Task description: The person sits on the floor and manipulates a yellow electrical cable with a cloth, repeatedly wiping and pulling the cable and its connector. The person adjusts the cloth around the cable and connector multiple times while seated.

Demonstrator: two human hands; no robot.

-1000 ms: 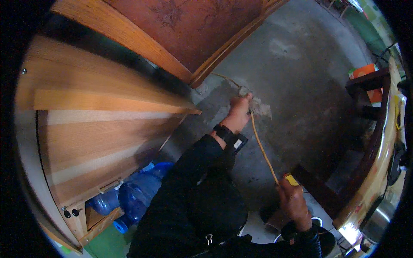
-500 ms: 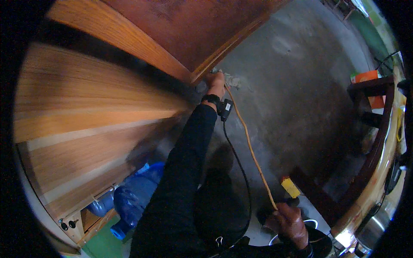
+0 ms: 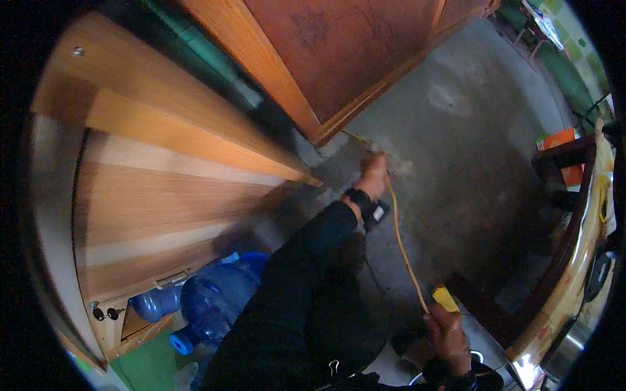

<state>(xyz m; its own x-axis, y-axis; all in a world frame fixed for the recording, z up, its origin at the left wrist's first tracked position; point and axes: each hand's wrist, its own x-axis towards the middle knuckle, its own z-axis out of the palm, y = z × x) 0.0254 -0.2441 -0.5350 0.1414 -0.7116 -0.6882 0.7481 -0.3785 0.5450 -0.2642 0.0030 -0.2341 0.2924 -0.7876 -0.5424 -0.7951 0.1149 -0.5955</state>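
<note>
A thin, slightly wavy tan cord (image 3: 405,248) runs between my two hands. My left hand (image 3: 373,174), blurred, is closed on its far part low over the floor, just off the corner of the reddish-brown cabinet (image 3: 352,58). Past that hand, a short yellowish length reaches the cabinet's bottom edge; whether it is the same cord is hard to tell. Closer to me, my right hand (image 3: 448,335) grips the cord's near part. A black strap circles my left wrist, with a small black box (image 3: 377,214) on a black cable beside it. A pale patch (image 3: 401,168) lies beside the left hand.
Left of me stands a light wooden cabinet (image 3: 156,195) with keys (image 3: 106,314) at its lower corner. Blue water jugs (image 3: 215,303) lie beside it. A yellow object (image 3: 446,299) is near my right hand. Along the right runs a dark-framed table (image 3: 566,247), with an orange box (image 3: 556,139) behind it.
My left hand has moved away from the brown cabinet's corner, toward me and to the right. A yellowish length now shows between hand and cabinet. The view has shifted too.
</note>
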